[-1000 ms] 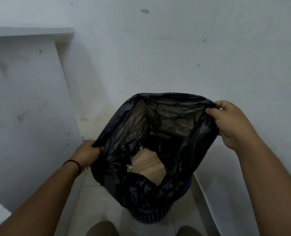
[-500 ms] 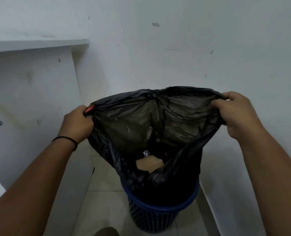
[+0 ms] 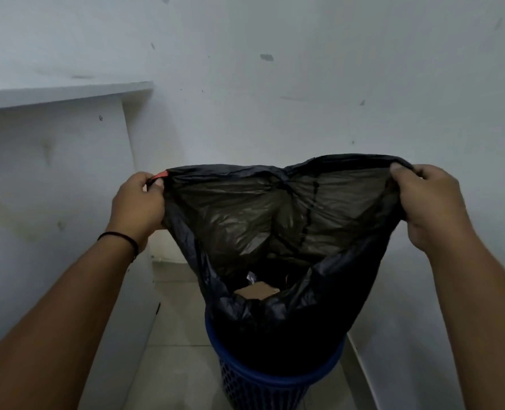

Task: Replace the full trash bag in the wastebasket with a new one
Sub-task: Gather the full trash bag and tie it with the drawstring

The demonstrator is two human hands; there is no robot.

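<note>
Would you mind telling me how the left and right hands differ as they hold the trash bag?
The left hand has a black band at its wrist; the right hand has none. An orange strip shows at the left hand's fingers, none at the right. Both grip the trash bag rim, holding it open above the blue wastebasket.

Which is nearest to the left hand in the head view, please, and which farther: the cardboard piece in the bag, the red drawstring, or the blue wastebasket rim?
1. Red drawstring, at the left hand's fingertips.
2. Cardboard piece, down inside the black trash bag.
3. Blue wastebasket rim, lowest, below the bag.
</note>
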